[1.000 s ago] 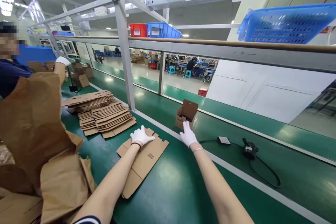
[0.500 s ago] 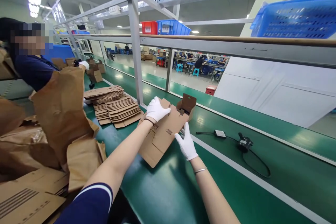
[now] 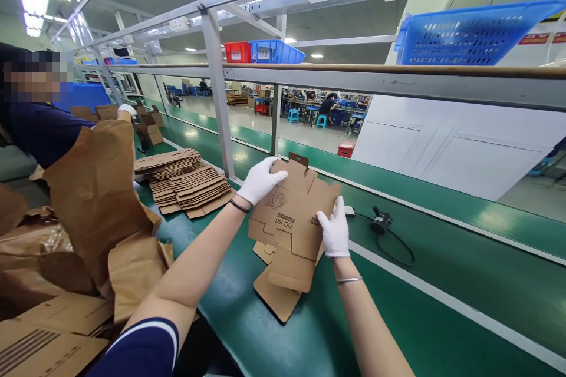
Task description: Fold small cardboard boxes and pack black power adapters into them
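A flattened cardboard box [image 3: 294, 203] with printing and cut flaps is held up, tilted, in front of me. My left hand [image 3: 260, 181], in a white glove, grips its upper left edge with the thumb on the printed face. On the right edge, my gloved right hand [image 3: 336, 228] pinches the cardboard, thumb in front. Beneath it, another flat cardboard piece [image 3: 276, 294] shows, low over the green bench; whether it is also held I cannot tell. A brown flap [image 3: 299, 159] of a box behind peeks over the top edge.
Left of my hands lies a pile of flattened boxes [image 3: 190, 182]. Brown wrapping paper [image 3: 97, 182] and cardboard crowd the left side, where a co-worker [image 3: 44, 123] reaches forward. A black device with a cable [image 3: 381, 221] lies right. A metal post [image 3: 216, 82] rises behind the pile.
The cardboard has turned so its printed face is more toward me, and a second piece shows below it. My right hand, fingers apart before, has closed on the right edge. The view has swung right.
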### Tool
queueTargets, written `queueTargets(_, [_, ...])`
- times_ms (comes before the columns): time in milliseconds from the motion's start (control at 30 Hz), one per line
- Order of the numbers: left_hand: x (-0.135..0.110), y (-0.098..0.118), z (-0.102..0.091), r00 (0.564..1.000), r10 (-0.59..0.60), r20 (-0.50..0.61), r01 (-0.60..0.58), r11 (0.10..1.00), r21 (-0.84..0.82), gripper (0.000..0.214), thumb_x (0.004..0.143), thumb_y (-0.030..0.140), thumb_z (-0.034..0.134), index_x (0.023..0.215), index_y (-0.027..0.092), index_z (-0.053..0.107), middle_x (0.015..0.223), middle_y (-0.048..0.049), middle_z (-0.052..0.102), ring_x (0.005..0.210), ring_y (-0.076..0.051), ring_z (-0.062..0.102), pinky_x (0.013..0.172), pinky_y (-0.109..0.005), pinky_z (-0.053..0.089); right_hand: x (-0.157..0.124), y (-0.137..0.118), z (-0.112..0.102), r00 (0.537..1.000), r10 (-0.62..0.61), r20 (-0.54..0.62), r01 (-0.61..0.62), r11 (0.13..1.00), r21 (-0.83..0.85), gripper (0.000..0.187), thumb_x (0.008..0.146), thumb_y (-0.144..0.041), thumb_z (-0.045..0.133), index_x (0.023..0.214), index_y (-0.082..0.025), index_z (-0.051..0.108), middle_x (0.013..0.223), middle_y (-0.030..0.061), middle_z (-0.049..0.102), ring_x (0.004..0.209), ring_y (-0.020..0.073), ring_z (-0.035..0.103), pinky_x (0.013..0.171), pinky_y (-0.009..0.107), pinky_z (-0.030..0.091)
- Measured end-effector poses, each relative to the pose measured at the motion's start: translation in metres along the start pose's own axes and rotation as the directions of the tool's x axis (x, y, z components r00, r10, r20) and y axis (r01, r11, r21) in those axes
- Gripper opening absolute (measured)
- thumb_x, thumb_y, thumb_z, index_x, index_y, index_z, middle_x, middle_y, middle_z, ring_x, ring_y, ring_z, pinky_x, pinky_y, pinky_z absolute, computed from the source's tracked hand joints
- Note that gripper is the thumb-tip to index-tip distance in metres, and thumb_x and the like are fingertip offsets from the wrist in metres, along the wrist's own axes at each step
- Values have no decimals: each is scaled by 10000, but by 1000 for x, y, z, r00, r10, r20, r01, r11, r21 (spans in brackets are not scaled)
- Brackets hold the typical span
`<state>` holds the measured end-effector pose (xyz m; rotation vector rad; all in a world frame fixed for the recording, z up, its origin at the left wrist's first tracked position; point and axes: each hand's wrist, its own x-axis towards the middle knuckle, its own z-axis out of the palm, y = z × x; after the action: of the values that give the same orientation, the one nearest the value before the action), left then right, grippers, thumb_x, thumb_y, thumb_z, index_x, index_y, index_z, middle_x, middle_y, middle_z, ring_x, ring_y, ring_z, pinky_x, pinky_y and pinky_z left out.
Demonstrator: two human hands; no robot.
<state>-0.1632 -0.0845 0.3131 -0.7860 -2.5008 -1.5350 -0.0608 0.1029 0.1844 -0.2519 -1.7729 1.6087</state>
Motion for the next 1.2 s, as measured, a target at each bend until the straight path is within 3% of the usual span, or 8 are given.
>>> queueTargets(200, [-19, -18, 11, 989, -74, 131, 131, 856, -501, 628, 772, 585, 626, 1191, 117, 604, 1157, -158, 703, 1012, -319, 687, 853, -445, 574, -8, -16, -20, 979, -202, 1, 185, 898, -399, 671, 833, -546, 548, 1391, -177, 505, 1583, 121, 273, 1452, 314, 253, 1190, 499, 208])
queueTargets(333, [-42, -13, 30, 975, -33, 222, 184, 682, -708, 594, 737, 535, 723, 1185, 155, 639, 1168, -132, 707, 1087, -326, 660, 947, -454, 536, -7, -31, -37, 984, -173, -32, 150, 922, -358, 872, 808, -621, 572, 1519, -207, 284, 1552, 124, 335, 1426, 294, 314, 1167, 491, 267])
queueTargets(500, [-77, 3, 59, 844, 30, 536, 502, 309, -808, 608, 727, 603, 693, 1146, 164, 657, 1172, -129, 698, 1135, -355, 629, 970, -479, 513, -7, -53, -63, 998, -68, -2, 67, 988, -139, 727, 673, -575, 726, 1264, -211, 510, 1333, 121, 546, 1250, 302, 501, 1074, 457, 386])
queueTargets(567, [-82, 6, 74, 851, 40, 523, 481, 341, -808, 621, 726, 582, 708, 1216, 217, 597, 1244, -101, 660, 1152, -342, 615, 961, -471, 513, -17, -60, -70, 999, -5, 41, 4, 1000, 13, 604, 646, -585, 745, 1082, -224, 536, 1206, 97, 600, 1119, 295, 573, 978, 452, 455])
queueTargets(733, [-78, 16, 117, 981, -124, 152, 195, 663, -722, 789, 568, 687, 781, 1137, 193, 548, 1177, -111, 620, 1111, -328, 585, 882, -414, 515, -46, -72, -74, 980, -110, 167, 36, 919, 393, 527, 619, -581, 783, 918, -242, 512, 1284, 95, 558, 1146, 311, 557, 918, 434, 476])
queueTargets(967, [-96, 21, 123, 949, 244, 199, 75, 440, -895, 597, 593, 686, 780, 697, 194, 459, 611, 22, 541, 545, -121, 482, 550, -261, 443, -59, -56, -89, 995, -98, -12, 90, 852, 515, 365, 769, -552, 700, 932, -268, 538, 827, -13, 584, 713, 171, 585, 686, 320, 513])
queueTargets(1067, [-93, 14, 123, 973, 184, 136, 38, 453, -891, 577, 632, 671, 768, 689, 197, 444, 502, 65, 443, 453, -80, 360, 467, -215, 336, -64, -55, -91, 997, -32, 64, -5, 863, 504, 505, 841, -668, 573, 1214, -336, 497, 1118, 32, 620, 941, 223, 634, 832, 406, 532])
queueTargets(1200, [-79, 15, 122, 978, 177, -110, -191, 548, -815, 553, 568, 620, 833, 794, 184, 580, 630, 18, 557, 562, -119, 494, 561, -244, 428, -69, -64, -92, 976, -61, 211, -2, 959, 284, 670, 836, -730, 527, 1353, -305, 501, 1421, 85, 494, 1247, 297, 515, 1041, 477, 429])
